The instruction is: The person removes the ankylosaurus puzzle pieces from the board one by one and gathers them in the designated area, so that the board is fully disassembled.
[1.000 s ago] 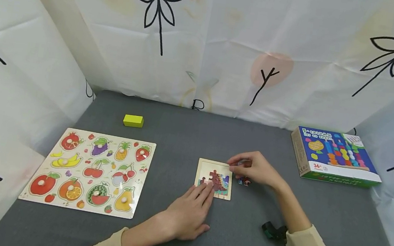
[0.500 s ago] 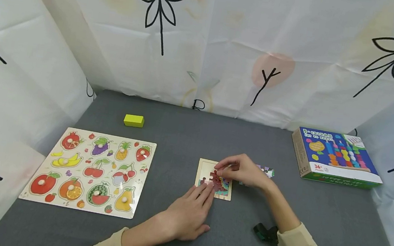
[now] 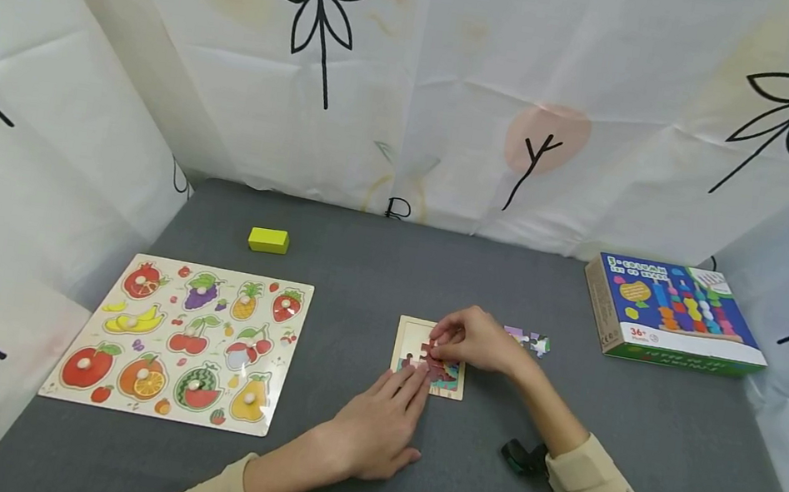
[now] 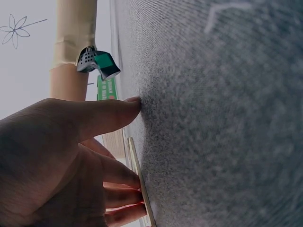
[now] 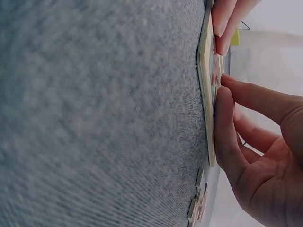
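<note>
A small wooden jigsaw puzzle frame (image 3: 417,322), partly filled with dark red and colourful pieces, lies on the grey table. My left hand (image 3: 377,424) is stretched out flat, its fingertips resting on the frame's lower left part. In the left wrist view, the left fingers (image 4: 124,195) lie across the frame's edge while the thumb extends separately. My right hand (image 3: 480,340) pinches a puzzle piece between thumb and index finger, low over the upper middle of the frame. In the right wrist view those fingertips (image 5: 224,94) meet right at the puzzle's surface and mostly hide the piece.
Several loose puzzle pieces (image 3: 539,345) lie right of the frame. A fruit peg puzzle board (image 3: 156,347) occupies the left side. Behind it sits a yellow-green block (image 3: 268,241). A blue game box (image 3: 676,315) stands at the back right, near the white cloth wall (image 3: 467,54).
My right hand has moved left from beside the frame to over it, uncovering loose pieces on the right. During the last half second it shifts only slightly. The left hand stays in place.
</note>
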{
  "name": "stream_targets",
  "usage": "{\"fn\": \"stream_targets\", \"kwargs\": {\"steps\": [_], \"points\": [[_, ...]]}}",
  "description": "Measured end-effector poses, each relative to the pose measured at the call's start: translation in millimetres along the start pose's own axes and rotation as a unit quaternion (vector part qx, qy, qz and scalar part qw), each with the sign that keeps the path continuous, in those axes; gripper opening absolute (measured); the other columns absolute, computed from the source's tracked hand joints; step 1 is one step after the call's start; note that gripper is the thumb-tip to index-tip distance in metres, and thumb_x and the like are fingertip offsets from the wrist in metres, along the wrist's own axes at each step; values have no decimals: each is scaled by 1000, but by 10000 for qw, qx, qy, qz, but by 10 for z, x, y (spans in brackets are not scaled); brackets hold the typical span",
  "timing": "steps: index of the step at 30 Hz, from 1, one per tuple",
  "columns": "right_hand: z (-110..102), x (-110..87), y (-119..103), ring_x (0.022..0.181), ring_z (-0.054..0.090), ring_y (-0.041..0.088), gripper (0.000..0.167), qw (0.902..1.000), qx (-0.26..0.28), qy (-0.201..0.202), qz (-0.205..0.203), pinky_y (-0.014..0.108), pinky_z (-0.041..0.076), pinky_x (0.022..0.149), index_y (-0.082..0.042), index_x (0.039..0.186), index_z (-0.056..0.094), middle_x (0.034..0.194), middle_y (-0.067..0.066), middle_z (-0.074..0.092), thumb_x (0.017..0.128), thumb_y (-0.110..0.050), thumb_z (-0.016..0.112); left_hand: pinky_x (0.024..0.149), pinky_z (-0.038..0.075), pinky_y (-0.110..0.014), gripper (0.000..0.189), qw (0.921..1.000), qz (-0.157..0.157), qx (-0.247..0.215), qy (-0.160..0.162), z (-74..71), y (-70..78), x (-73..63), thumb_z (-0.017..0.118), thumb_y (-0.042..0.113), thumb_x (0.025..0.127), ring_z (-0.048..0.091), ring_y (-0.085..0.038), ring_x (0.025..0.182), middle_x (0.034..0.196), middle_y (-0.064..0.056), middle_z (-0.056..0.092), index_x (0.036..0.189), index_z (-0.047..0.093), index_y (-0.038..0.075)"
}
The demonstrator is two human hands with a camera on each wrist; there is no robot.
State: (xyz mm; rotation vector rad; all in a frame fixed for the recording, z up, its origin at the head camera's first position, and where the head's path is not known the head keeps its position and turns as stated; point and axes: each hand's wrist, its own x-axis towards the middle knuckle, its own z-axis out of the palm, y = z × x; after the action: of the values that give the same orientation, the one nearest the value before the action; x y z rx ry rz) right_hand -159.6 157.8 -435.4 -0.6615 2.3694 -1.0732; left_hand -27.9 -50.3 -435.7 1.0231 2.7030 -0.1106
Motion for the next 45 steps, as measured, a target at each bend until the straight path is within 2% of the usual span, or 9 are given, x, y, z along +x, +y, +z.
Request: {"fn": "stream_targets", "kwargs": {"steps": [5, 12, 20, 26, 35, 45], "points": [[4, 8, 1, 73, 69, 5, 16, 10000, -64, 14, 43, 21, 57, 65, 3, 105, 78, 87, 10, 79, 95, -9, 82, 134, 35, -43, 92, 10000, -12, -1, -24, -5, 8, 6, 60, 61, 105, 26, -27, 169, 182, -13, 23, 171, 30, 4], [-11, -21, 7, 82, 73, 10, 21, 10000, 74, -42, 23, 22, 59, 71, 1, 107, 75, 97, 12, 78, 97, -16, 82, 135, 34, -43, 93, 9999, -86, -116, -85, -11, 21, 12, 61, 60, 106, 24, -27, 170, 183, -13, 22, 172, 28, 4], [-2, -39, 35, 86, 71, 13, 16, 9978, 540, -90, -360, 21, 59, 76, 5, 112, 71, 96, 19, 76, 99, -2, 76, 135, 34, -43, 94, 9997, -101, -198, -110, -6, 12, 10, 62, 60, 105, 24, -28, 170, 183, -13, 21, 172, 27, 4], [-29, -84, 75, 85, 72, 11, 15, 9955, 802, 199, -467, 23, 59, 76, 5, 112, 70, 97, 21, 78, 99, -1, 75, 135, 35, -43, 94, 9998, -59, -156, -51, -10, 4, 1, 61, 61, 105, 26, -27, 169, 182, -12, 23, 172, 27, 4], [-214, -315, 91, 86, 76, 17, 17, 9940, 1055, 198, -199, 31, 62, 74, 4, 116, 69, 101, 21, 77, 101, -4, 73, 134, 35, -42, 92, 10000, -34, -46, 28, -16, 5, -2, 61, 61, 105, 28, -27, 168, 181, -12, 26, 171, 30, 4], [-450, -619, 236, 84, 75, 13, 19, 9937, 993, 513, -93, 33, 64, 77, 3, 117, 69, 100, 18, 75, 103, -9, 74, 134, 36, -43, 89, 10000, 6, -72, 19, -17, 4, -6, 60, 59, 106, 29, -27, 168, 181, -12, 26, 171, 31, 5]]}}
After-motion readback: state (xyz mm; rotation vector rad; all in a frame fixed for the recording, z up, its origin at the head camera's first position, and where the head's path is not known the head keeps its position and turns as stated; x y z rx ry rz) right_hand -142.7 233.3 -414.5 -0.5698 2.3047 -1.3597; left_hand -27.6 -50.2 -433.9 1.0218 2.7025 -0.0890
